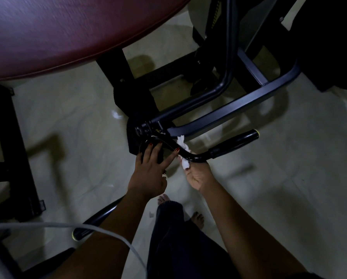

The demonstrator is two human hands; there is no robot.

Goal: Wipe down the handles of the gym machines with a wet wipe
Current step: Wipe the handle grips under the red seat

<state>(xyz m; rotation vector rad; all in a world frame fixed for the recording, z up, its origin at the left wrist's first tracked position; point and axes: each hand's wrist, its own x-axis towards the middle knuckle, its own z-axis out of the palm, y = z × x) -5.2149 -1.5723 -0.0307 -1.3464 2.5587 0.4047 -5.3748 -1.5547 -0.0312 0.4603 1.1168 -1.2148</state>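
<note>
Our right hand (196,175) clamps the wet wipe (183,156) round the bent handle bar (198,158); its black grip (235,142) runs lower-left to upper-right, cap pointing upper-right; our left hand (148,174), fingers straight, rests on the bar near the pivot.

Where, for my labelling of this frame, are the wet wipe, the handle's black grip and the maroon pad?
wet wipe (182,142): head view, the white bunch at its upper end.
black grip (234,142): head view, midway along its length.
maroon pad (68,33): head view, its broad top surface.
</note>
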